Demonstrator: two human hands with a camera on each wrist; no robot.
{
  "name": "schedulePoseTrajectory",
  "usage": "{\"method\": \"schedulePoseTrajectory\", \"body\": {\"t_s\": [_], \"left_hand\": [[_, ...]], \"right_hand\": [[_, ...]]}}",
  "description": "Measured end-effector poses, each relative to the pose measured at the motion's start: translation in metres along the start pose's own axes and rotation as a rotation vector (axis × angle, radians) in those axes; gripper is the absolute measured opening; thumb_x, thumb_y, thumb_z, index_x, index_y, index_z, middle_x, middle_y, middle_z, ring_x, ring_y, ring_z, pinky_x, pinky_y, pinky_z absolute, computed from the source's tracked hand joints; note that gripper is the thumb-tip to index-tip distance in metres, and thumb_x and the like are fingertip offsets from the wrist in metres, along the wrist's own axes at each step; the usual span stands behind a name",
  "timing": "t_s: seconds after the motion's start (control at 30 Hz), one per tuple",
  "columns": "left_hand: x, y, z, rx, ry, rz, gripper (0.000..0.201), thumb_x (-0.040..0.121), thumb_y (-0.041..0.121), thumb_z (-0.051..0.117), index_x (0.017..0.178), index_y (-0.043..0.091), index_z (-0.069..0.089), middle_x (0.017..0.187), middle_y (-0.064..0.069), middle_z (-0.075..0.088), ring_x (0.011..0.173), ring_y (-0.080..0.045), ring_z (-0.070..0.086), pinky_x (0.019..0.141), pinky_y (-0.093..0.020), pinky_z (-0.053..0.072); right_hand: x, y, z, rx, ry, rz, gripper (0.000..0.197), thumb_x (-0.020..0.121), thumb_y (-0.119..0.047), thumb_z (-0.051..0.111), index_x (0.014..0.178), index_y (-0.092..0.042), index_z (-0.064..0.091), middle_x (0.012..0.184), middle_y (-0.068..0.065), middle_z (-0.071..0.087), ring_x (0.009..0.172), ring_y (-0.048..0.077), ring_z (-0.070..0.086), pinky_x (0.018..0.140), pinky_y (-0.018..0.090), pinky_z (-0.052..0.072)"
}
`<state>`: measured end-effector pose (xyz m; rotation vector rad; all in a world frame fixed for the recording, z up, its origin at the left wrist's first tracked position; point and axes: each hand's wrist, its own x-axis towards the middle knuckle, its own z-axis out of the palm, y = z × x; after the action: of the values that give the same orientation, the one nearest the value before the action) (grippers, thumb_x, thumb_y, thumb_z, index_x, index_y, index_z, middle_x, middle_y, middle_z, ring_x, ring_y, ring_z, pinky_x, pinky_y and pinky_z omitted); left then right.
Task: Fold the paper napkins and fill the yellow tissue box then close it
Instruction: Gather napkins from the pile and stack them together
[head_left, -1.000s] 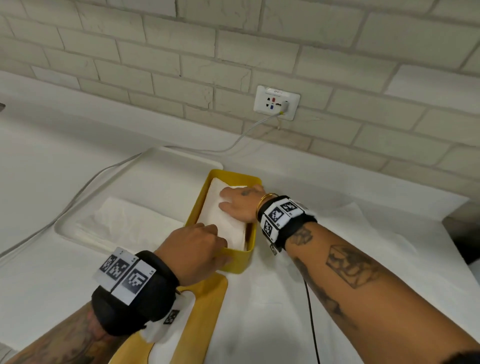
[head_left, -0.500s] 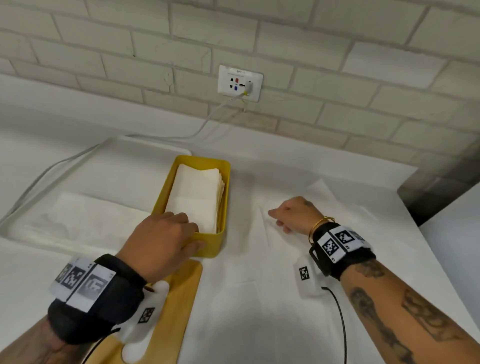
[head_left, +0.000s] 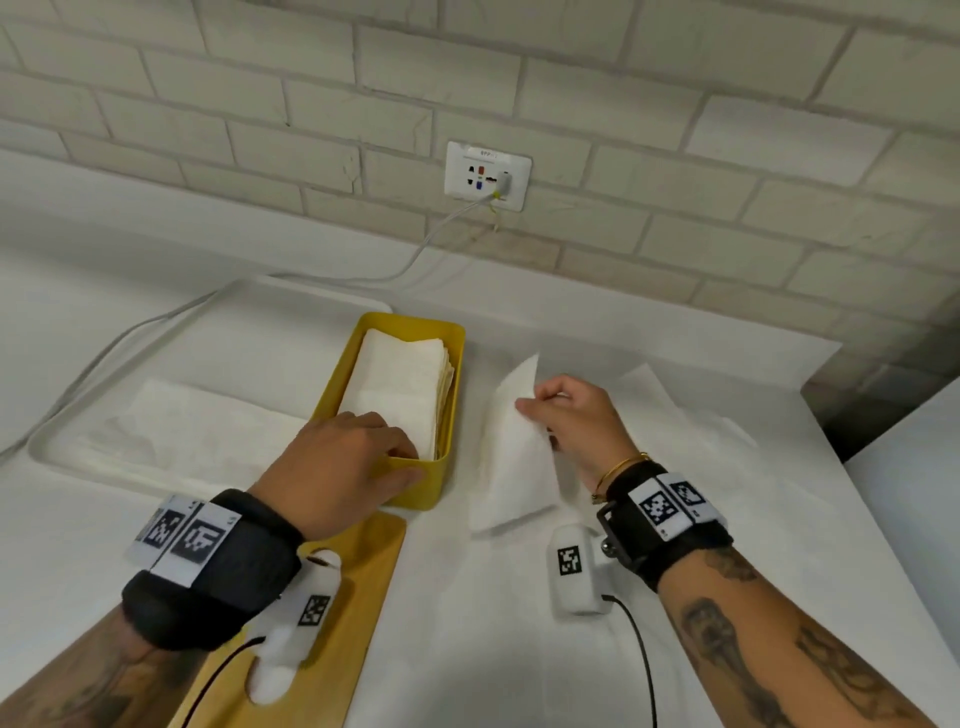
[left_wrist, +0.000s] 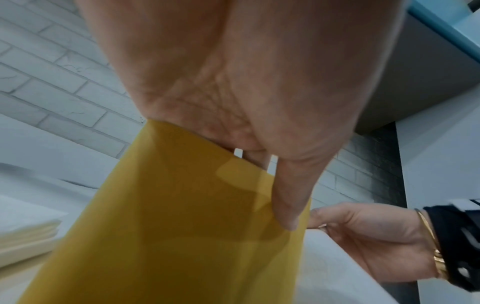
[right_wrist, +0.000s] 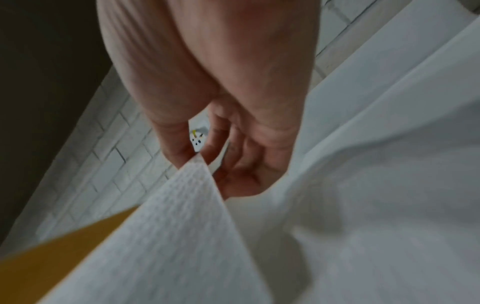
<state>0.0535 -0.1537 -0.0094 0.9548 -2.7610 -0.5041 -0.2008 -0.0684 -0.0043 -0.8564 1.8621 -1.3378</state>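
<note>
The yellow tissue box (head_left: 447, 467) stands open at the table's middle, holding a stack of folded white napkins (head_left: 400, 389). My left hand (head_left: 363, 462) grips the box's near end wall, thumb outside and fingers over the rim (left_wrist: 288, 205). To the right of the box, my right hand (head_left: 540, 410) pinches the edge of a white paper napkin (head_left: 511, 457) and lifts it off the table; the pinch also shows in the right wrist view (right_wrist: 194, 162). The yellow lid (head_left: 332, 623) lies flat in front of the box, under my left wrist.
A white tray (head_left: 218, 322) with more unfolded napkins (head_left: 197, 431) sits left of the box. Further napkins (head_left: 675, 415) lie spread on the table at the right. A white cable (head_left: 426, 244) runs from the wall socket (head_left: 488, 176) along the back. A dark gap (head_left: 872, 395) borders the table's right end.
My right hand left the stack in the box, moved right to the table, and took hold of a napkin, raising its edge. My left hand stayed on the box's near wall.
</note>
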Motion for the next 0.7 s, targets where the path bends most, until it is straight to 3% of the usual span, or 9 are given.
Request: {"method": "schedulePoseTrajectory", "body": {"t_s": [0.03, 0.1, 0.13, 0.2, 0.3, 0.37, 0.43, 0.57, 0.7], "left_hand": [[0.0, 0.005, 0.0, -0.12, 0.066, 0.005, 0.054, 0.085, 0.07, 0.044, 0.11, 0.031, 0.072, 0.107, 0.012, 0.066, 0.096, -0.008, 0.06, 0.088, -0.03, 0.05], [-0.001, 0.022, 0.001, -0.375, 0.202, -0.003, 0.02, 0.092, 0.045, 0.067, 0.104, 0.031, 0.073, 0.106, 0.016, 0.067, 0.101, -0.001, 0.06, 0.087, -0.014, 0.046], [0.0, 0.034, 0.001, -0.487, 0.258, -0.018, 0.012, 0.092, 0.037, 0.069, 0.101, 0.031, 0.073, 0.103, 0.017, 0.068, 0.102, 0.001, 0.06, 0.085, -0.009, 0.044], [0.001, 0.055, 0.003, -0.727, 0.303, -0.075, 0.011, 0.092, 0.036, 0.069, 0.1, 0.03, 0.074, 0.099, 0.018, 0.072, 0.1, 0.003, 0.063, 0.085, -0.01, 0.046], [0.002, 0.082, 0.007, -1.065, 0.195, -0.15, 0.034, 0.088, 0.055, 0.067, 0.105, 0.027, 0.075, 0.103, 0.015, 0.076, 0.1, 0.0, 0.068, 0.091, -0.023, 0.049], [0.003, 0.099, 0.012, -1.269, 0.107, -0.176, 0.043, 0.085, 0.057, 0.068, 0.109, 0.022, 0.074, 0.107, 0.01, 0.077, 0.104, -0.006, 0.07, 0.093, -0.029, 0.052], [0.005, 0.113, 0.017, -1.362, 0.015, -0.215, 0.046, 0.08, 0.046, 0.074, 0.118, 0.02, 0.07, 0.109, 0.009, 0.077, 0.103, -0.009, 0.072, 0.09, -0.03, 0.057], [0.008, 0.114, 0.037, -1.426, -0.121, -0.278, 0.043, 0.083, -0.001, 0.076, 0.123, 0.01, 0.066, 0.11, -0.008, 0.077, 0.104, -0.027, 0.073, 0.09, -0.042, 0.06], [0.007, 0.102, 0.046, -1.408, -0.171, -0.274, 0.036, 0.085, -0.01, 0.071, 0.119, 0.001, 0.068, 0.106, -0.018, 0.077, 0.102, -0.033, 0.073, 0.09, -0.039, 0.061]], "right_hand": [[-0.004, -0.005, -0.006, 0.046, -0.006, -0.027, 0.016, 0.082, -0.016, 0.08, 0.078, -0.022, 0.065, 0.084, 0.008, 0.069, 0.08, 0.022, 0.061, 0.073, 0.035, 0.049], [-0.017, -0.015, -0.017, 0.193, -0.036, -0.073, 0.013, 0.086, -0.009, 0.076, 0.09, -0.017, 0.066, 0.093, 0.016, 0.073, 0.084, 0.024, 0.065, 0.077, 0.038, 0.052], [-0.025, -0.02, -0.021, 0.282, -0.051, -0.09, 0.014, 0.089, -0.004, 0.072, 0.097, -0.013, 0.065, 0.095, 0.016, 0.074, 0.085, 0.024, 0.067, 0.077, 0.036, 0.055], [-0.042, -0.024, -0.03, 0.461, -0.092, -0.116, 0.02, 0.089, -0.002, 0.067, 0.108, -0.008, 0.062, 0.094, 0.012, 0.074, 0.084, 0.02, 0.069, 0.076, 0.033, 0.058], [-0.067, -0.011, -0.039, 0.603, -0.119, -0.1, 0.036, 0.082, -0.009, 0.067, 0.117, -0.011, 0.06, 0.099, 0.011, 0.071, 0.088, 0.021, 0.068, 0.076, 0.036, 0.057], [-0.082, 0.004, -0.04, 0.593, -0.09, -0.062, 0.041, 0.081, -0.011, 0.068, 0.122, -0.01, 0.061, 0.104, 0.014, 0.071, 0.091, 0.024, 0.067, 0.08, 0.038, 0.055], [-0.093, 0.018, -0.038, 0.599, -0.04, -0.034, 0.043, 0.081, -0.01, 0.068, 0.124, -0.008, 0.06, 0.104, 0.015, 0.072, 0.092, 0.025, 0.068, 0.081, 0.037, 0.056], [-0.105, 0.035, -0.035, 0.628, 0.07, -0.006, 0.027, 0.089, 0.002, 0.063, 0.113, -0.008, 0.062, 0.088, 0.009, 0.075, 0.082, 0.018, 0.072, 0.073, 0.028, 0.061], [-0.109, 0.042, -0.043, 0.595, 0.127, 0.013, 0.023, 0.093, 0.008, 0.059, 0.11, -0.008, 0.063, 0.08, 0.003, 0.075, 0.072, 0.012, 0.072, 0.062, 0.022, 0.057]]}}
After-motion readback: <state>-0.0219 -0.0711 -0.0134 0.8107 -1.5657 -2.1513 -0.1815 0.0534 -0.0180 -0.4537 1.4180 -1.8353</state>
